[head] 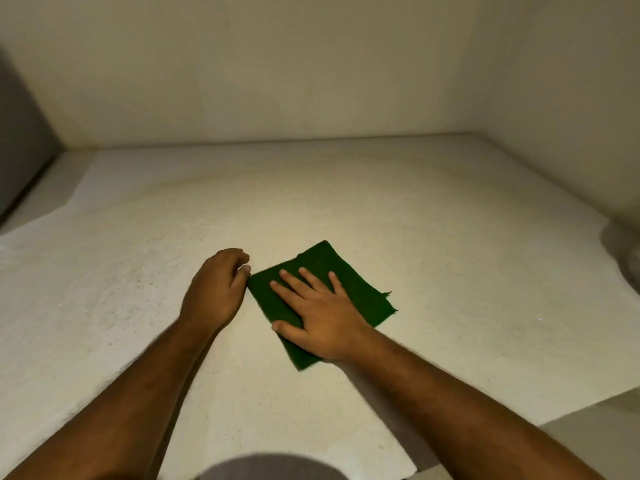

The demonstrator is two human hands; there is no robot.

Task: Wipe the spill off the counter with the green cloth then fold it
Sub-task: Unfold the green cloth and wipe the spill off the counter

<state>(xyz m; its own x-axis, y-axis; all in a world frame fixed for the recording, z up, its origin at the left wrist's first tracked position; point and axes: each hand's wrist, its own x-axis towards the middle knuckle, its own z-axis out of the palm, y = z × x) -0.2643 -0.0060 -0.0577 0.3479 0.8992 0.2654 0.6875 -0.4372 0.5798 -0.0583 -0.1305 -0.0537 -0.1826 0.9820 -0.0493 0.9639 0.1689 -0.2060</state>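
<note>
1. Left hand point(216, 289): loosely curled, fingertips at the left corner of the green cloth point(313, 261).
2. Right hand point(320, 315): flat, fingers spread, pressing the cloth onto the pale counter point(450, 237).
3. Cloth: dark green, folded, frayed right edge.

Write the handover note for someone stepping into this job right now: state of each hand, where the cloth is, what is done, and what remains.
Right hand: flat, fingers spread, pressing on the green cloth; no grip.
Left hand: loosely curled at the cloth's left corner, fingertips touching or nearly touching it; whether it pinches the corner cannot be told.
Cloth: lies on the counter as a compact square that looks already folded, with doubled edges at its right corner.
Done: no spill is visible on the counter, so wiping appears finished.
Left: check the fold, add another if wanted, and lift both hands.
</note>
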